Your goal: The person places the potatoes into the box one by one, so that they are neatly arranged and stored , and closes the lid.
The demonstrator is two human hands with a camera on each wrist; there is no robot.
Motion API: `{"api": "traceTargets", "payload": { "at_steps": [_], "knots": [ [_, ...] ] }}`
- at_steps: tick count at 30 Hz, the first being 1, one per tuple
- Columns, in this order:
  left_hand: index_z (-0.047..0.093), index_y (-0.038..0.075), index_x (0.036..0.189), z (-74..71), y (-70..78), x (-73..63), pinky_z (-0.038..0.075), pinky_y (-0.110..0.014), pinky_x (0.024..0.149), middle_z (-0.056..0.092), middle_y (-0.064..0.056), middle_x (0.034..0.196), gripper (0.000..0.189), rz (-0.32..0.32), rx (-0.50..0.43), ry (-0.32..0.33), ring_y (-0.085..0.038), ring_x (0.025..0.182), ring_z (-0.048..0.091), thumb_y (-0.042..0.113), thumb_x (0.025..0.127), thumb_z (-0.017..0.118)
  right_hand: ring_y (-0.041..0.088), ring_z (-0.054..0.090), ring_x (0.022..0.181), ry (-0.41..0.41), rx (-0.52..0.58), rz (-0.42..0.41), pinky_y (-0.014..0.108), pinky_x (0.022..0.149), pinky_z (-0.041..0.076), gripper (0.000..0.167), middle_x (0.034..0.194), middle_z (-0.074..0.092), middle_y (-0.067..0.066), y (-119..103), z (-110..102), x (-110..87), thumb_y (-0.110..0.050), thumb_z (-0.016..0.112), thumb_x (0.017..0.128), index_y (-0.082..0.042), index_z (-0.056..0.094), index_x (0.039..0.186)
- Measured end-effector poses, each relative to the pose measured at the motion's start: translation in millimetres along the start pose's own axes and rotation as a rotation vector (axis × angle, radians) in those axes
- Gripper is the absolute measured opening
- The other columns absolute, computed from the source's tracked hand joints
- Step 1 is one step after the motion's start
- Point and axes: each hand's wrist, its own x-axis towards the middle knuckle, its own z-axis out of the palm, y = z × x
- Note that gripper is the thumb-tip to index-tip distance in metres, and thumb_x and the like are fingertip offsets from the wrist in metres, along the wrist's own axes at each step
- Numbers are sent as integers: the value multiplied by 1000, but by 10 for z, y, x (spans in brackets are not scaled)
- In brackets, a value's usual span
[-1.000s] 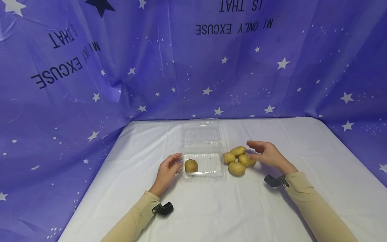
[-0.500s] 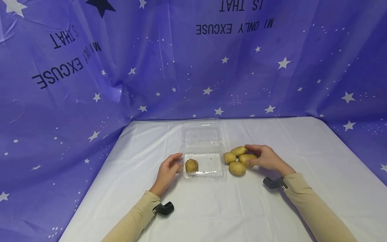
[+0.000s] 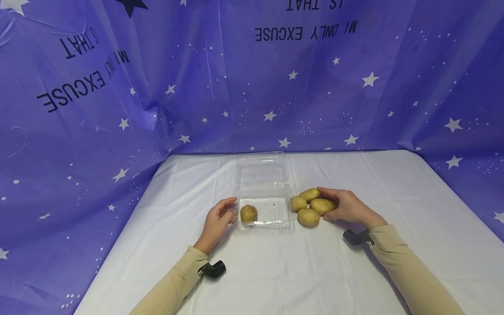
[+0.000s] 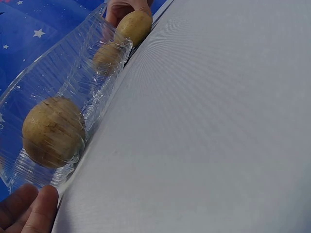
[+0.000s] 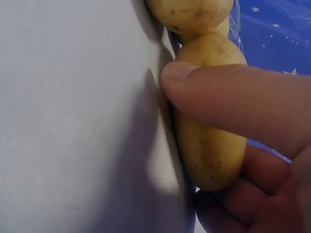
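A clear plastic clamshell container lies with its lid folded back, away from the person. One potato sits at the left end of its base; the left wrist view shows that potato through the ribbed wall. Beside this end is my left hand, its fingertips right at the container's edge and its fingers relaxed. My right hand grips the rightmost potato of a cluster, thumb across the near side and fingers round the far side.
Three more potatoes lie bunched between the container and the right hand: a near one, a left one near the container wall, and a far one. A white cloth covers the table. A purple star-print curtain hangs behind.
My right hand has come down and left onto the rightmost potato, its thumb and fingers now round it. The left hand and the container have stayed in place.
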Motion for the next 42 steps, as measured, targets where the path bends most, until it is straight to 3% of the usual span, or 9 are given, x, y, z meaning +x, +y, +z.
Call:
{"api": "traceTargets", "payload": {
  "at_steps": [6, 10, 20, 29, 42],
  "knots": [
    [63, -3, 132, -2, 11, 3, 54, -17, 72, 64, -26, 127, 40, 10, 9, 0, -8, 95, 65, -3, 92, 58, 39, 66, 120, 12, 49, 14, 23, 101, 52, 83, 128, 70, 22, 34, -16, -5, -10, 92, 70, 3, 54, 143],
    [62, -3, 132, -3, 7, 7, 54, -17, 72, 64, -26, 128, 40, 9, 0, 0, -3, 90, 63, -3, 92, 58, 36, 69, 116, 16, 73, 44, 12, 93, 48, 82, 122, 74, 19, 53, -5, 3, -12, 92, 70, 2, 56, 142],
    [62, -4, 132, 12, 5, 7, 54, -16, 72, 63, -27, 128, 40, -13, -7, 2, 1, 87, 61, -4, 92, 57, 33, 71, 113, 17, 87, 121, 12, 89, 49, 74, 119, 76, 16, 42, -64, -22, -18, 93, 69, -1, 64, 135],
    [62, -2, 133, 3, 2, 5, 53, -16, 72, 63, -26, 129, 40, -22, -3, 2, 1, 88, 61, -3, 93, 58, 22, 69, 106, 22, 71, 139, 13, 85, 52, 59, 118, 75, 17, 8, -105, -23, -20, 92, 70, 0, 72, 122],
    [63, -1, 132, 4, -5, 5, 53, -16, 72, 63, -25, 129, 40, -8, -8, -3, -1, 88, 61, -3, 93, 58, 10, 68, 97, 27, 89, 129, 16, 82, 54, 57, 115, 76, 17, -24, -132, -29, -19, 92, 70, 0, 73, 121]
  ]
}}
